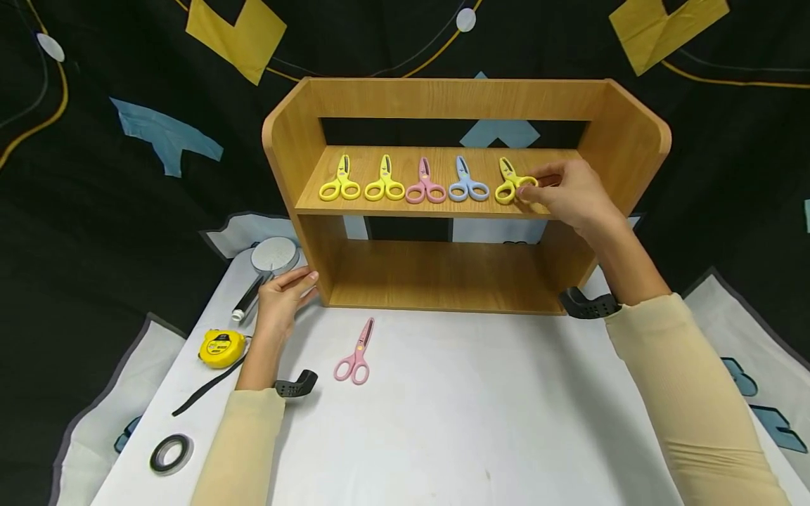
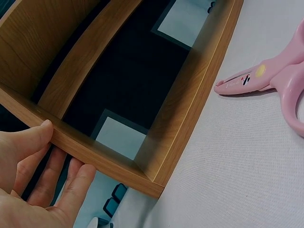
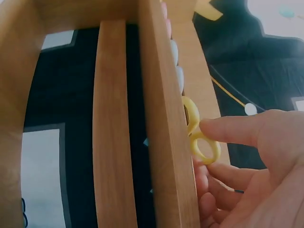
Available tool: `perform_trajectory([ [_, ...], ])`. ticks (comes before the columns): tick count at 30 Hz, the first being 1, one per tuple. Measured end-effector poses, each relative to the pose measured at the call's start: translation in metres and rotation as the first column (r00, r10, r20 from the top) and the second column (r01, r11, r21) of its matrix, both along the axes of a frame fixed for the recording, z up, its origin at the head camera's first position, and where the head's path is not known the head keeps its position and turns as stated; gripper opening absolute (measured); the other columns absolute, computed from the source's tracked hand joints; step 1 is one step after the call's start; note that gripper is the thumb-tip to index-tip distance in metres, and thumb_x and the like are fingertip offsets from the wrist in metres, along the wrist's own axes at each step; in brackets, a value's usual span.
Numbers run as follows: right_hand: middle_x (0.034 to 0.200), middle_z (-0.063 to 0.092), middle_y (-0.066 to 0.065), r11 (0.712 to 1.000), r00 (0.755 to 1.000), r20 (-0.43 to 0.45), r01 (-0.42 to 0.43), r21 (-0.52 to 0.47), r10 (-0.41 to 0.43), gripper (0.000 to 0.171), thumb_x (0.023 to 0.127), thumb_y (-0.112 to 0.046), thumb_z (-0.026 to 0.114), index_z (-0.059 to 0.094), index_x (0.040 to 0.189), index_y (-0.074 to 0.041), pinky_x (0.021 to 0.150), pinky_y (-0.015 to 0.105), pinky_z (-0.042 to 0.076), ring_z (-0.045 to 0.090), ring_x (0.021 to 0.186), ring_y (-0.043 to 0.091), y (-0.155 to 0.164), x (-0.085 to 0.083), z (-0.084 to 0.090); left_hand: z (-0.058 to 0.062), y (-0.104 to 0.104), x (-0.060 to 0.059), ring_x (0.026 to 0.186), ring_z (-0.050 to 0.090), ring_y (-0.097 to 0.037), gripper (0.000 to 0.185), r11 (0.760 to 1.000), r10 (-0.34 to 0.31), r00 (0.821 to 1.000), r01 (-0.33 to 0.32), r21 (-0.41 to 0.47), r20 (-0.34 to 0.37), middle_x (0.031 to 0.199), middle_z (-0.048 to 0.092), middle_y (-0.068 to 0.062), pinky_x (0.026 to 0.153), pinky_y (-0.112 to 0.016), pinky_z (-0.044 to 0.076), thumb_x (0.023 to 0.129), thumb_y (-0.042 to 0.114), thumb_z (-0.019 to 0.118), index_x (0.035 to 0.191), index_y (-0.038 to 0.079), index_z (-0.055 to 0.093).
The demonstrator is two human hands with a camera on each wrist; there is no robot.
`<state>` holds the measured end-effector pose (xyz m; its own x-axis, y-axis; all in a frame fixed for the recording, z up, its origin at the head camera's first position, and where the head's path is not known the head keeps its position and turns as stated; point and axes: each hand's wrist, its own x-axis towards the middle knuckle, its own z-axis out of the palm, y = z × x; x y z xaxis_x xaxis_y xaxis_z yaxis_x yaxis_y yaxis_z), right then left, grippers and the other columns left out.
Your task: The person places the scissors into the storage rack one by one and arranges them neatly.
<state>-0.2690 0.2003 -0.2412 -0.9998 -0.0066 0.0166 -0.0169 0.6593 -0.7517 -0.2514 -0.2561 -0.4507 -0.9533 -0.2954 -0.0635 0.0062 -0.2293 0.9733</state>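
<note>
A wooden shelf unit [image 1: 443, 98] stands on the white mat. On its upper board lie several small scissors in a row: two yellow [image 1: 342, 183], one pink [image 1: 425, 184], one blue [image 1: 467, 183] and a last yellow pair [image 1: 509, 181] at the right. My right hand [image 1: 530, 191] pinches a handle loop of that yellow pair [image 3: 202, 142], one finger above the loop and the others below. My left hand [image 1: 285, 292] rests with straight fingers against the unit's lower left side panel [image 2: 95, 156]. Another pink pair of scissors [image 1: 354, 355] lies on the mat in front.
Left of the unit lie a round silver shower head [image 1: 273, 256], a yellow tape measure [image 1: 221, 348], a black strap [image 1: 205, 390] and a roll of black tape [image 1: 169, 453]. The lower shelf [image 1: 443, 274] holds nothing. Dark patterned cloth surrounds the white mat [image 1: 474, 422].
</note>
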Motion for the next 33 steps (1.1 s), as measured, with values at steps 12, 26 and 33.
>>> perform_trajectory([
  [12, 0.14, 0.053, 0.018, 0.994, 0.997, -0.047, -0.049, 0.102, 0.054, 0.06, 0.099, -0.041, 0.069, 0.056, 0.147, -0.008, 0.084, 0.035, 0.053, 0.048, 0.121, 0.032, 0.002, 0.003, -0.006, -0.003, 0.002, -0.001, 0.094, 0.073, -0.008, 0.034, 1.0, -0.007, 1.0, 0.007, -0.016, 0.024, 0.097, 0.075, 0.004, 0.099, -0.04, 0.061, 0.088, 0.009, 0.083, 0.12, 0.002, 0.074],
  [26, 0.114, 0.071, 0.006, 0.964, 0.936, -0.27, -0.254, -0.08, 0.224, 0.038, 0.098, -0.026, 0.074, 0.066, 0.132, -0.013, 0.079, 0.017, 0.053, 0.062, 0.097, 0.017, -0.034, 0.088, -0.069, -0.001, 0.0, -0.001, 0.092, 0.073, -0.009, 0.037, 1.0, 0.0, 1.0, 0.0, -0.011, 0.027, 0.097, 0.075, 0.003, 0.1, -0.042, 0.059, 0.087, 0.009, 0.084, 0.121, 0.001, 0.073],
  [33, 0.113, 0.072, 0.001, 0.898, 0.914, -0.171, -0.397, -0.189, 0.368, 0.041, 0.091, -0.021, 0.081, 0.067, 0.129, -0.015, 0.085, 0.029, 0.06, 0.066, 0.1, 0.018, -0.085, 0.113, -0.121, -0.001, 0.0, -0.001, 0.091, 0.073, -0.008, 0.035, 1.0, -0.005, 1.0, 0.005, 0.0, 0.026, 0.096, 0.076, 0.003, 0.097, -0.038, 0.061, 0.087, 0.008, 0.084, 0.119, 0.001, 0.073],
])
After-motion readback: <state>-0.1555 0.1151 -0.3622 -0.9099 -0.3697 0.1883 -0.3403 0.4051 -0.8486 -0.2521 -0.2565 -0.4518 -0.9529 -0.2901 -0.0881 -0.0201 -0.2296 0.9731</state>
